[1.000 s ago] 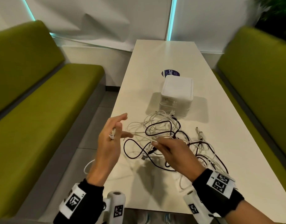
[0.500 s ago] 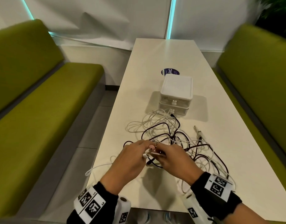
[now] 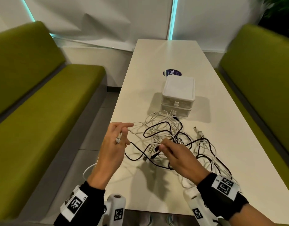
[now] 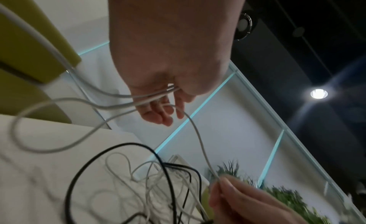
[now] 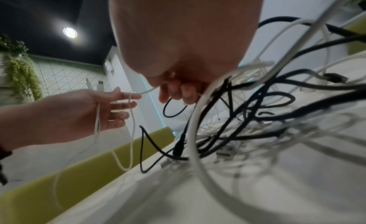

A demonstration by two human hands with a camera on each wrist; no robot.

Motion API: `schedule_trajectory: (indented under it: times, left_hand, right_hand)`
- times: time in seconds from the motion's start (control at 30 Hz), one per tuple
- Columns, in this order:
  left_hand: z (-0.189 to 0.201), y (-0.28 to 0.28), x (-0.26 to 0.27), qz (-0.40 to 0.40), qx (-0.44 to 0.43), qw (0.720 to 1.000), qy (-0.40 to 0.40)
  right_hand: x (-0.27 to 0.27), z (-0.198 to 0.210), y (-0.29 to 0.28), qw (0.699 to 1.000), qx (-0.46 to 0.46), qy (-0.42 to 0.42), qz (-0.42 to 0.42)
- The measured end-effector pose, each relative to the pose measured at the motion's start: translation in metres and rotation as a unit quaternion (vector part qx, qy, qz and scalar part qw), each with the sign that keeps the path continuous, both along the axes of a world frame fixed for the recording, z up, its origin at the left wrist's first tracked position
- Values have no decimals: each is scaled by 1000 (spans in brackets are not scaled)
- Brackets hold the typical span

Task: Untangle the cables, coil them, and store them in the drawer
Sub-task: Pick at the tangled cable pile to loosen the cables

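A tangle of white and black cables (image 3: pixel 170 136) lies on the white table (image 3: pixel 156 59) in front of a small white two-drawer box (image 3: pixel 179 93), whose drawers look closed. My left hand (image 3: pixel 122 132) is raised left of the tangle and holds loops of a white cable (image 4: pixel 200 136); two of its plugs (image 3: pixel 118 138) stick out between the fingers. My right hand (image 3: pixel 162 146) pinches the same white cable at the near edge of the tangle. The cable runs taut between the two hands (image 5: pixel 147 91). The left hand (image 5: pixel 118 105) also shows in the right wrist view.
Green benches (image 3: pixel 42 111) run along both sides of the table. A white loop (image 3: pixel 88 170) hangs over the table's left edge. A loose plug (image 3: pixel 198 132) lies right of the tangle. A round blue sticker (image 3: pixel 171 72) sits behind the box.
Half a second ago both hands met at the tangle. My left hand has since moved up and to the left, drawing the white cable out; the right hand stays at the tangle.
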State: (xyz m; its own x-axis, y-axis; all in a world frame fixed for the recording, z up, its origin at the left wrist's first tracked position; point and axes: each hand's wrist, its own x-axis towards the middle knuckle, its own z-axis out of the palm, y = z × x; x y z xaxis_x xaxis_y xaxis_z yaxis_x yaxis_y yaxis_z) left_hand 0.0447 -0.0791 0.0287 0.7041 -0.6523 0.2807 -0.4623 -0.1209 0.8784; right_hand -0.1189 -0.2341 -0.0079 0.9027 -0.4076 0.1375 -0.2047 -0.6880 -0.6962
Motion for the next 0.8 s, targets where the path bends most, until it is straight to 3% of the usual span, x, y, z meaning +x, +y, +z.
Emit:
schedule_trajectory:
  times: [0.13, 0.23, 0.37, 0.47, 0.53, 0.63, 0.7, 0.8]
  left_hand:
    - [-2, -1, -25, -117, -47, 990, -64]
    - [-15, -11, -37, -170, 89, 970, -147]
    - [-21, -15, -40, -125, 268, 934, -201]
    - [-16, -11, -35, -112, 307, 920, -217]
    - [-10, -6, -29, -118, 250, 948, -157]
    - [-3, 0, -14, -100, 91, 989, 66]
    - [1, 1, -2, -64, 12, 983, 174]
    - [-2, 0, 6, -27, -10, 976, 218]
  right_hand:
    - [3, -5, 2, 999, -26, 35, 20]
    - [6, -2, 5, 998, -54, 2, 11]
    - [2, -4, 10, 997, -61, -35, 24]
    - [-3, -11, 8, 997, -76, -16, 20]
    - [-6, -13, 6, 996, -83, -1, 12]
    - [-6, -12, 1, 995, -97, 4, 2]
    - [-5, -10, -2, 997, -81, -10, -13]
    - [-2, -6, -4, 999, -47, -21, -18]
